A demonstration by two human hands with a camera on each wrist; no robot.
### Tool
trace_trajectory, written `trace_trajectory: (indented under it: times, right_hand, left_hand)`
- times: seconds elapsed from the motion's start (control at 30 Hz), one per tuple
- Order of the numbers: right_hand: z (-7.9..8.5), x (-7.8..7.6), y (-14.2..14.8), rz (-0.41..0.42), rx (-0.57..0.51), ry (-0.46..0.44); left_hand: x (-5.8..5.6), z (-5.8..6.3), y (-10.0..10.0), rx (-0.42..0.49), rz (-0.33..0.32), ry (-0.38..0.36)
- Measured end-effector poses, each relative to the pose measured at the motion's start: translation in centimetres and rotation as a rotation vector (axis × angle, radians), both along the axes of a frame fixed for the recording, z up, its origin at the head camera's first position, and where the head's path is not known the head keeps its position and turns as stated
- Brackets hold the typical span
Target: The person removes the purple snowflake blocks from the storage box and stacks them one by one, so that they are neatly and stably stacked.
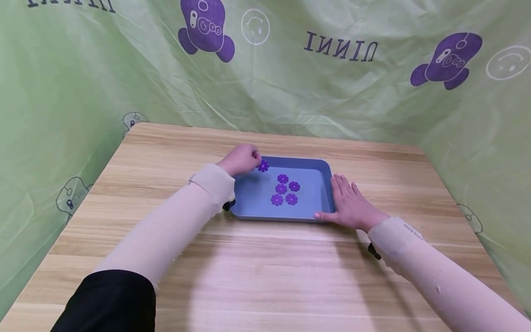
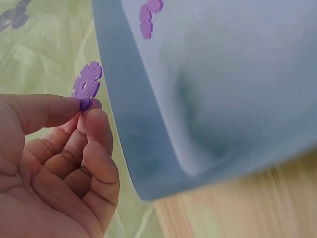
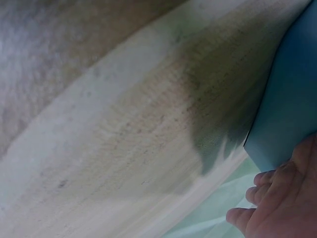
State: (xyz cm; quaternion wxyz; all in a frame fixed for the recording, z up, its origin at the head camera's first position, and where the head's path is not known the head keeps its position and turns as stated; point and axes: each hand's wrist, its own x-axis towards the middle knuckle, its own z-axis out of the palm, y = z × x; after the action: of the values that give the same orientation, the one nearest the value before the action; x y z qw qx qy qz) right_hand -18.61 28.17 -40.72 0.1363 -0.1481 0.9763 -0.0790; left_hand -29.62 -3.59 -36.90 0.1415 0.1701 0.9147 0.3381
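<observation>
A purple flower-shaped plastic piece (image 2: 88, 82) is pinched between the thumb and fingertips of my left hand (image 1: 239, 160), over the far left part of the blue tray (image 1: 313, 175). In the left wrist view it stands on edge, and its lower petal is hidden by the fingers (image 2: 96, 126). Several matching purple flower pieces (image 1: 281, 188) lie loosely grouped in the middle of the tray. My right hand (image 1: 352, 207) rests against the tray's right side with straight fingers, its thumb at the near right corner.
The tray sits on a wood-grain table (image 1: 265, 267), toward its far side. Green printed cloth (image 1: 290, 92) hangs behind the table and along both sides.
</observation>
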Motion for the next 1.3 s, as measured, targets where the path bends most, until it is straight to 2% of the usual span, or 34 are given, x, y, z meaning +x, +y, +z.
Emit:
trace_trajectory:
  times: [0.2, 0.5, 0.83, 1.13, 1.3]
  right_hand:
    - [-0.1, 0.0, 0.0, -0.002, 0.003, -0.007]
    - [0.0, -0.1, 0.0, 0.007, 0.003, -0.001]
    - [0.2, 0.0, -0.1, 0.007, 0.002, 0.003]
    - [0.0, -0.2, 0.1, 0.009, -0.002, -0.002]
    - [-0.1, -0.3, 0.3, 0.006, 0.002, 0.000]
  left_hand:
    - [-0.3, -0.1, -1.4, 0.036, 0.038, -0.026]
    - [-0.6, -0.1, -3.5, 0.083, 0.053, -0.012]
    - [-1.3, -0.4, -6.8, 0.187, 0.143, -0.074]
    - [-1.1, -0.3, -9.6, 0.188, 0.208, -0.136]
    - [-0.8, 0.0, -11.2, 0.150, 0.212, -0.151]
